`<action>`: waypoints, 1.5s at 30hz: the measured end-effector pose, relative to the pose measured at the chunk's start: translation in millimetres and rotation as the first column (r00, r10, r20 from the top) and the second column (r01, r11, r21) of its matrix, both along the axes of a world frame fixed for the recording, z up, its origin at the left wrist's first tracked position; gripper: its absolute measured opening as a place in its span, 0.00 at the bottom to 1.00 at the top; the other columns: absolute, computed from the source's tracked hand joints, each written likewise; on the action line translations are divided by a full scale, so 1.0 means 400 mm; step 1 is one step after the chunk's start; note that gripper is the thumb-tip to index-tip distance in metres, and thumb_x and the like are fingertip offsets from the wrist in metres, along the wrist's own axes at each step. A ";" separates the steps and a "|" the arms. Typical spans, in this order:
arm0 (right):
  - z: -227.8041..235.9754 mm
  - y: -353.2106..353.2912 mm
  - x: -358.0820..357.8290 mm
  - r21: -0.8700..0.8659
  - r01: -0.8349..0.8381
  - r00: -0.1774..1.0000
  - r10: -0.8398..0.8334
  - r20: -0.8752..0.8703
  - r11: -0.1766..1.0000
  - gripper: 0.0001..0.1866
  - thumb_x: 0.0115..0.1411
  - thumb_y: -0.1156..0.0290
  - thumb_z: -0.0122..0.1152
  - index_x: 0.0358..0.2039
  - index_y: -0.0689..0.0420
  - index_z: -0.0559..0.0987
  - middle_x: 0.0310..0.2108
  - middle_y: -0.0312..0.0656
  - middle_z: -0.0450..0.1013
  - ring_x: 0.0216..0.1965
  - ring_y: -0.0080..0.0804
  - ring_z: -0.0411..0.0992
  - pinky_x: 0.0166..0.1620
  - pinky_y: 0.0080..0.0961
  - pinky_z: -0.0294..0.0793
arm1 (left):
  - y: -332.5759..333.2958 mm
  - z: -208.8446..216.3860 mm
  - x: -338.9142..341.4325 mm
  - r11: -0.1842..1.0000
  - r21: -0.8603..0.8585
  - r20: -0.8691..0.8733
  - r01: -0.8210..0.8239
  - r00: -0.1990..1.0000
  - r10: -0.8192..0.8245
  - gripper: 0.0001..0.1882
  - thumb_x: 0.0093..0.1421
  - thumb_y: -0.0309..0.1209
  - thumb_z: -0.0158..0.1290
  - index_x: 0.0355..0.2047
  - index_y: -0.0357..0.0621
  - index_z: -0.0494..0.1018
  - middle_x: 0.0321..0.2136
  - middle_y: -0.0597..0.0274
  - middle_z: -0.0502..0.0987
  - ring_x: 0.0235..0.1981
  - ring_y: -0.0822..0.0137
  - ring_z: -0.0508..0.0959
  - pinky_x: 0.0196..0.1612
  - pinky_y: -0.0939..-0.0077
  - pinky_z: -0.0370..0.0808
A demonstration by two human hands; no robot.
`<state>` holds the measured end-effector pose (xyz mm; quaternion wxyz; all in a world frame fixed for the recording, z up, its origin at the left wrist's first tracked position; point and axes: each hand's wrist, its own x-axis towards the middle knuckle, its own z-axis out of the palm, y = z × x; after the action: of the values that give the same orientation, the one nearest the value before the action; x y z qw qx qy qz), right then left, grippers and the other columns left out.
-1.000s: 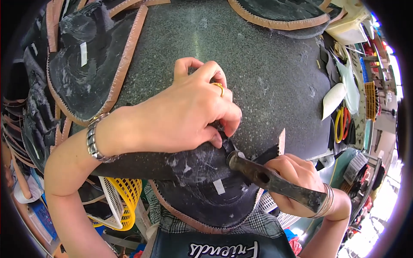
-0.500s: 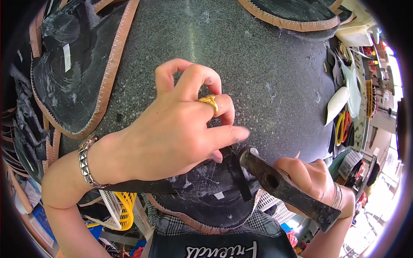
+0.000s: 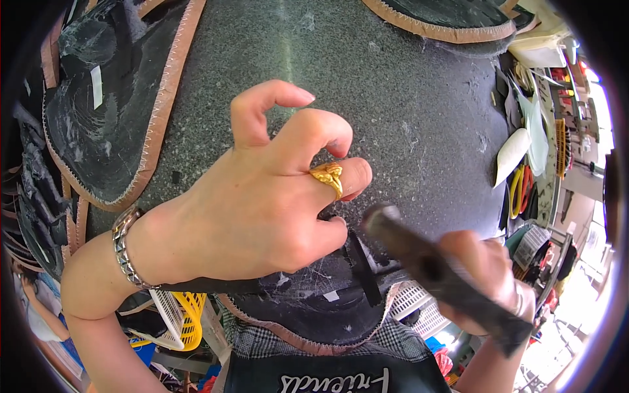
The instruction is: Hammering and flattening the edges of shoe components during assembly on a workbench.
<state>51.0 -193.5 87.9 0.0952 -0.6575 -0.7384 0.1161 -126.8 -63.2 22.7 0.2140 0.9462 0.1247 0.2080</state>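
Observation:
My right hand (image 3: 481, 272) grips a dark metal hammer (image 3: 452, 281), blurred by motion; its round face is just above the work by my left fingers, and its handle is hidden. My left hand (image 3: 262, 203), with a gold ring and metal wristband, rests over a black, leather-like piece (image 3: 327, 314) at the table's near edge. Its fingers are bent, the little finger raised. The left index fingertip is at a narrow black strip (image 3: 362, 268) on the piece; the thumb is hidden, so what it pinches cannot be made out. Tan, zigzag-stitched binding edges the piece, which hangs toward my lap.
Similar black pieces with tan edging (image 3: 108, 118) are piled at the left, and more (image 3: 445, 29) lie at the far right. The speckled dark tabletop (image 3: 314, 59) spans the middle. Plastic baskets (image 3: 190, 321) stand below the near edge; scraps and tools crowd the right edge.
My left index finger has drawn back and curled, hiding the thumb that showed before. The right hand and hammer have shifted slightly to the right and are now blurred.

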 end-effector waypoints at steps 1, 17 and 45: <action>-0.006 0.010 0.035 -0.201 -0.315 0.942 0.331 0.050 0.927 0.08 0.51 0.70 0.60 0.33 0.52 0.76 0.13 0.31 0.56 0.08 0.22 0.62 0.09 0.22 0.61 | -0.003 0.003 0.001 1.000 -0.001 0.002 0.006 1.000 -0.006 0.11 0.37 0.38 0.63 0.20 0.53 0.74 0.31 0.78 0.70 0.44 0.65 0.62 0.51 0.52 0.52; -0.002 0.011 0.050 -0.420 -0.248 0.952 0.141 -0.270 0.873 0.13 0.45 0.81 0.55 0.33 0.63 0.67 0.19 0.44 0.67 0.17 0.47 0.71 0.21 0.35 0.70 | -0.052 -0.009 -0.041 0.959 -0.233 -0.061 -0.163 0.986 0.153 0.14 0.34 0.34 0.67 0.26 0.56 0.81 0.24 0.79 0.72 0.36 0.62 0.64 0.43 0.61 0.55; 0.010 0.017 0.055 -0.348 -0.265 0.954 0.193 -0.228 0.899 0.14 0.42 0.81 0.57 0.32 0.62 0.68 0.20 0.44 0.66 0.16 0.46 0.69 0.20 0.35 0.68 | -0.116 -0.002 -0.055 0.913 -0.223 -0.057 -0.342 0.939 0.338 0.14 0.34 0.28 0.67 0.26 0.55 0.81 0.24 0.78 0.73 0.35 0.62 0.64 0.42 0.67 0.55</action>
<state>73.1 -186.6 91.8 0.0227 -0.5579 -0.7626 0.3265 -149.0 -109.8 21.9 0.2813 0.8807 0.3126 0.2179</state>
